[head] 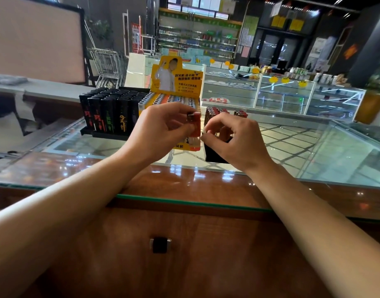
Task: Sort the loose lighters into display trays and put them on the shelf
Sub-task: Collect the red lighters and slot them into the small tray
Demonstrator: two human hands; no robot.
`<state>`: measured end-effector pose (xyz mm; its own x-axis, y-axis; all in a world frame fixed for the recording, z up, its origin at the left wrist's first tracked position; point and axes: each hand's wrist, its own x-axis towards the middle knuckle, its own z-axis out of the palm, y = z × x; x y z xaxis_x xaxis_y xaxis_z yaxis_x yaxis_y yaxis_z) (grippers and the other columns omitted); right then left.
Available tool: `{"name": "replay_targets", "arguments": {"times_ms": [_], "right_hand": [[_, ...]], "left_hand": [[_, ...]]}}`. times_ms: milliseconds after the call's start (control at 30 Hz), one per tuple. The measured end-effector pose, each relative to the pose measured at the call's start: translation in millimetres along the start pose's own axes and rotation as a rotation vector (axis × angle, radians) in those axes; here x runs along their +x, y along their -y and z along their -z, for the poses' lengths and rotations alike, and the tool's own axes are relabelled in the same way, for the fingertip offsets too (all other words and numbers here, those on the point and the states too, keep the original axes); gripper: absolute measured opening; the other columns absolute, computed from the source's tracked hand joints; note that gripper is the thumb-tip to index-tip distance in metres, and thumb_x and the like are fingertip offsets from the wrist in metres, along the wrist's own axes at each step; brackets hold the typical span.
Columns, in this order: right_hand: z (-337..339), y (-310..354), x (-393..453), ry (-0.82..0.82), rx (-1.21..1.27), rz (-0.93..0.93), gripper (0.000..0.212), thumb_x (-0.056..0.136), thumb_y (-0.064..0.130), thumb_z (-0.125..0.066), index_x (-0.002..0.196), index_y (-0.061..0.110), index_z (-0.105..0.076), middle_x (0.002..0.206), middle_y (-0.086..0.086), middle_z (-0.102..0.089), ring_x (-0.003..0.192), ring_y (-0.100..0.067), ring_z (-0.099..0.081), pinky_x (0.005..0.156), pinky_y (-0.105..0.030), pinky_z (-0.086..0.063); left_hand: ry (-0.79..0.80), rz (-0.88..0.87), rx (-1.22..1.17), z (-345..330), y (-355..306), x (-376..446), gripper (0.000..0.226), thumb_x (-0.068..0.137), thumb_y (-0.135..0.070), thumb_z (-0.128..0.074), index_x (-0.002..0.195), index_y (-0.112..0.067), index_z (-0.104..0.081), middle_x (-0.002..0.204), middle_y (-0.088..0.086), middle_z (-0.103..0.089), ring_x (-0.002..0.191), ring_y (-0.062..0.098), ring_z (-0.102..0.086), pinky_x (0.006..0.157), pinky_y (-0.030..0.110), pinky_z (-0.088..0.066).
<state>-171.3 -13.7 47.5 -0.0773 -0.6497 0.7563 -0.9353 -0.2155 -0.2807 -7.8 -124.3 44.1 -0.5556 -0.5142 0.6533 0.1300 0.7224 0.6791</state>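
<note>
Head-worn view, forward and down over the glass counter [313, 147]

The yellow header card [176, 75] standing above the tray of mixed-colour lighters [169, 100] carries black Chinese lines, seemingly "好火机 选卡旺", too blurred to read for certain.

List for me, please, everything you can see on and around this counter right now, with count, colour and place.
Black tray of lighters: one, black with red, green and orange marks, counter far left.
Yellow display tray: one, yellow card back, mixed-colour lighters, counter middle.
Dark tray: one, black, red-topped lighters, behind right hand.
Glass counter: one, clear over wood.
Shopping cart: one, silver, background left.
Lighter: one, red, in left hand.
Left hand: pinches lighter.
Right hand: fingers curled beside it.
</note>
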Motion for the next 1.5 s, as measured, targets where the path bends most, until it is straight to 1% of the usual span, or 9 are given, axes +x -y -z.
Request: {"name": "replay_targets", "arguments": {"times_ms": [133, 367, 567, 667, 733, 833, 967, 1233, 1500], "right_hand": [[1.0, 5.7, 0.9, -0.097, 0.082, -0.064, 0.013, 0.084, 0.023, -0.074, 0.096, 0.021, -0.068, 0.077, 0.009, -0.067, 0.069, -0.008, -0.062, 0.060, -0.013, -0.048], [-0.3, 6.3, 1.5, -0.069, 0.084, -0.024, 0.016, 0.085, 0.018, -0.074, 0.101, 0.019, -0.075, 0.083, 0.014, -0.067, 0.074, -0.007, -0.062, 0.064, -0.008, -0.047], [7.4, 0.8, 1.9, -0.172, 0.187, -0.107, 0.011, 0.085, 0.014, -0.070, 0.092, 0.023, -0.071, 0.082, 0.012, -0.070, 0.074, -0.007, -0.067, 0.065, -0.018, -0.054], [14.8, -10.7, 2.2, -0.296, 0.203, -0.171, 0.010, 0.086, 0.013, -0.067, 0.092, 0.020, -0.069, 0.081, 0.011, -0.069, 0.072, -0.004, -0.066, 0.064, -0.019, -0.053], [18.6, -17.4, 2.8, -0.356, 0.178, -0.187, 0.009, 0.087, 0.013, -0.066, 0.094, 0.018, -0.069, 0.081, 0.011, -0.067, 0.071, -0.005, -0.065, 0.063, -0.020, -0.052], [20.6, -25.4, 3.7, -0.368, 0.116, -0.198, 0.010, 0.089, 0.016, -0.064, 0.097, 0.016, -0.069, 0.083, 0.008, -0.069, 0.074, -0.007, -0.067, 0.065, -0.025, -0.056], [16.2, -30.9, 4.9, -0.296, 0.032, -0.226, 0.015, 0.088, 0.021, -0.065, 0.101, 0.016, -0.071, 0.090, 0.002, -0.072, 0.080, -0.012, -0.069, 0.070, -0.030, -0.059], [4.0, -34.5, 10.8, -0.186, -0.118, -0.241, 0.017, 0.090, 0.017, -0.066, 0.106, 0.014, -0.073, 0.090, 0.001, -0.072, 0.084, -0.015, -0.066, 0.077, -0.031, -0.056], [-1.5, -36.3, 12.3, -0.161, -0.267, -0.148, 0.020, 0.089, 0.017, -0.067, 0.110, 0.019, -0.068, 0.098, -0.003, -0.073, 0.088, -0.023, -0.067, 0.075, -0.033, -0.053]], "left_hand": [[0.028, 0.013, 0.075, -3.4, -3.9, -1.6, 0.034, 0.082, -0.010, -0.077, 0.108, -0.028, -0.064, 0.086, -0.006, -0.074, 0.078, 0.006, -0.072, 0.078, 0.037, -0.061], [0.027, -0.046, 0.181, -8.8, -7.3, -3.0, 0.037, 0.077, -0.016, -0.082, 0.097, -0.023, -0.051, 0.086, -0.008, -0.075, 0.077, 0.002, -0.072, 0.073, 0.031, -0.061], [-0.058, -0.142, 0.245, -9.5, -3.5, -2.0, 0.023, 0.082, -0.016, -0.079, 0.099, -0.019, -0.064, 0.083, -0.019, -0.069, 0.077, -0.006, -0.068, 0.069, 0.009, -0.053], [-0.186, -0.274, 0.366, -8.9, -2.6, -2.3, 0.018, 0.086, -0.021, -0.072, 0.103, -0.016, -0.072, 0.084, -0.013, -0.071, 0.073, -0.002, -0.066, 0.074, 0.016, -0.055], [-0.228, -0.350, 0.450, -9.8, -2.4, -2.0, 0.024, 0.084, -0.020, -0.072, 0.107, -0.014, -0.073, 0.093, -0.006, -0.074, 0.083, 0.004, -0.066, 0.080, 0.020, -0.052], [-0.168, -0.401, 0.553, -12.9, -0.1, 0.3, 0.034, 0.085, -0.023, -0.069, 0.117, -0.012, -0.071, 0.121, 0.002, -0.070, 0.116, 0.020, -0.062, 0.099, 0.032, -0.048], [-0.033, -0.353, 0.700, -15.8, 1.7, 2.3, 0.057, 0.087, -0.046, -0.054, 0.135, -0.015, -0.058, 0.142, 0.006, -0.056, 0.135, 0.029, -0.046, 0.110, 0.051, -0.040], [0.072, -0.265, 0.848, -15.7, 6.0, 2.8, 0.069, 0.086, -0.055, -0.052, 0.147, -0.024, -0.043, 0.157, 0.005, -0.037, 0.148, 0.028, -0.026, 0.120, 0.053, -0.021], [0.097, -0.248, 0.850, -15.5, 7.6, 3.2, 0.070, 0.086, -0.054, -0.053, 0.149, -0.026, -0.040, 0.158, 0.004, -0.034, 0.149, 0.027, -0.024, 0.121, 0.052, -0.019]]}}
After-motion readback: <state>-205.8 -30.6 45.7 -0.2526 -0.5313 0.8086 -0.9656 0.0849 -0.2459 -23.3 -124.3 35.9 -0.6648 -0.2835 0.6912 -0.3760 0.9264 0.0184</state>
